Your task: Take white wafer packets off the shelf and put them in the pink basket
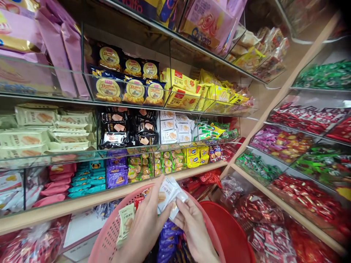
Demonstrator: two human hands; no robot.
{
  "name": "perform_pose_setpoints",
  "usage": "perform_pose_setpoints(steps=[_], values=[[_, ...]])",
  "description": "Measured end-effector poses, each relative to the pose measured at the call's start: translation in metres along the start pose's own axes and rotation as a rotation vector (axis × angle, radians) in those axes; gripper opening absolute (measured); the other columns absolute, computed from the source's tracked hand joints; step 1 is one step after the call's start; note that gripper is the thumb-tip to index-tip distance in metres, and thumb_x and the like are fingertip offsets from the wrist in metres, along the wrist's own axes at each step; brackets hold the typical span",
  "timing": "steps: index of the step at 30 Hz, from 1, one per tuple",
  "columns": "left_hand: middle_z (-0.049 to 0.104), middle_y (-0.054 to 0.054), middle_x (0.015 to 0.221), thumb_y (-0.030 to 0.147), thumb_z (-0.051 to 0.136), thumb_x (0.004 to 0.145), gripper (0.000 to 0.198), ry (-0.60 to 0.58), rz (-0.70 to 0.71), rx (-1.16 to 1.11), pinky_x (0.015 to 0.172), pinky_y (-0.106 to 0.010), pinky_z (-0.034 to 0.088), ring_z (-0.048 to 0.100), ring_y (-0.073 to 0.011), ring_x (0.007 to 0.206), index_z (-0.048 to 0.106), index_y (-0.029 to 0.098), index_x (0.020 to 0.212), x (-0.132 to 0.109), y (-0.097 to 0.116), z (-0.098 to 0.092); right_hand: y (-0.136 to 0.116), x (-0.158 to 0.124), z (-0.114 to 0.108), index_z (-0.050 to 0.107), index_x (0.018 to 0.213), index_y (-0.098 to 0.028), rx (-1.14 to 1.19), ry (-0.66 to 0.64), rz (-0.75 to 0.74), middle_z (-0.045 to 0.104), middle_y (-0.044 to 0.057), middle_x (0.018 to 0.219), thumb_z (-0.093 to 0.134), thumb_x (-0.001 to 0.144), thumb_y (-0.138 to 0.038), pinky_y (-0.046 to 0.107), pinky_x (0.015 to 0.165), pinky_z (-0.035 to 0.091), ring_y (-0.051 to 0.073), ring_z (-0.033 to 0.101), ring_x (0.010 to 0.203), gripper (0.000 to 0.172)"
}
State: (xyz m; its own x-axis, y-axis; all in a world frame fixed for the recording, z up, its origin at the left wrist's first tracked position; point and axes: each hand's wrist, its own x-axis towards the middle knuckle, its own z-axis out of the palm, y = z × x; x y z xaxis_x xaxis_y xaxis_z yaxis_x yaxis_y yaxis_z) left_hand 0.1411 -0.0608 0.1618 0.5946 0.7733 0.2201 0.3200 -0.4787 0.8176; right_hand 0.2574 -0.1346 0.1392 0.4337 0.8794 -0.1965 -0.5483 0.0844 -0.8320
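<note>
Both hands are up over the pink basket [108, 233], w/ a small stack of white packets [170, 190] between them. Left hand [145, 228] grips the stack from its left side, fingers closed round the edge. Right hand [195, 230] pinches the stack's lower right corner w/ thumb + fingertips. Stack is held above the basket's far rim, in front of the lowest shelf [90, 202]. In the basket: a pale green packet [125, 222] leaning just left of the left hand, and purple packets [170, 239] below both hands. A red basket [233, 237] sits just right of the pink one. Black packets [115, 128] lie on a higher shelf row, well apart from the hands.
</note>
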Motion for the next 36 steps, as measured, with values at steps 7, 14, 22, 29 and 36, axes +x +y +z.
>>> perform_pose_setpoints(steps=[7, 14, 22, 29, 36], values=[[0.044, -0.009, 0.139, 0.028, 0.039, 0.090, 0.062, -0.046, 0.053, 0.234, 0.099, -0.046, 0.042, 0.044, -0.0249, 0.126, 0.010, 0.030, 0.145, -0.012, -0.005, 0.025, 0.017, -0.004, -0.002, 0.060, 0.101, -0.021, 0.217, 0.126, 0.015, 0.069, 0.004, 0.104, 0.062, 0.079, -0.047, 0.028, 0.073, 0.052, 0.017, 0.065, 0.088, 0.034], [0.045, -0.011, 0.136, 0.020, 0.044, 0.088, 0.065, -0.094, 0.059, 0.284, 0.102, -0.047, 0.037, 0.041, -0.0275, 0.127, 0.014, 0.025, 0.145, -0.010, -0.004, 0.030, 0.020, -0.019, 0.007, 0.062, 0.102, -0.026, 0.311, 0.040, 0.039, 0.064, 0.001, 0.115, 0.051, 0.083, -0.055, 0.028, 0.081, 0.050, 0.018, 0.058, 0.107, 0.037], [0.043, -0.007, 0.141, 0.022, 0.045, 0.089, 0.071, -0.198, 0.102, 0.228, 0.102, -0.043, 0.041, 0.042, -0.0225, 0.128, 0.003, 0.035, 0.144, -0.040, -0.024, 0.021, 0.010, -0.041, -0.027, 0.050, 0.121, -0.024, 0.131, 0.279, -0.081, 0.057, 0.007, 0.128, 0.054, 0.081, -0.056, 0.042, 0.104, 0.038, 0.023, 0.052, 0.119, 0.052], [0.057, -0.018, 0.127, 0.048, 0.055, 0.082, 0.075, -0.797, 0.005, 0.527, 0.095, -0.042, 0.048, 0.056, -0.0319, 0.114, 0.026, 0.015, 0.142, -0.095, -0.069, 0.062, -0.001, -0.069, -0.100, 0.055, 0.108, -0.025, 0.020, 0.684, -0.284, 0.066, 0.007, 0.113, 0.064, 0.075, -0.052, 0.048, 0.102, 0.039, 0.025, 0.062, 0.104, 0.044], [0.061, -0.020, 0.119, 0.048, 0.044, 0.086, 0.064, -0.705, 0.117, 0.814, 0.079, -0.048, 0.055, 0.061, -0.0347, 0.102, 0.038, 0.009, 0.137, -0.115, -0.114, 0.099, 0.001, -0.087, -0.114, 0.058, 0.095, -0.024, 0.076, 0.791, -0.268, 0.071, 0.005, 0.093, 0.078, 0.054, -0.053, 0.039, 0.077, 0.054, 0.024, 0.068, 0.083, 0.053]])
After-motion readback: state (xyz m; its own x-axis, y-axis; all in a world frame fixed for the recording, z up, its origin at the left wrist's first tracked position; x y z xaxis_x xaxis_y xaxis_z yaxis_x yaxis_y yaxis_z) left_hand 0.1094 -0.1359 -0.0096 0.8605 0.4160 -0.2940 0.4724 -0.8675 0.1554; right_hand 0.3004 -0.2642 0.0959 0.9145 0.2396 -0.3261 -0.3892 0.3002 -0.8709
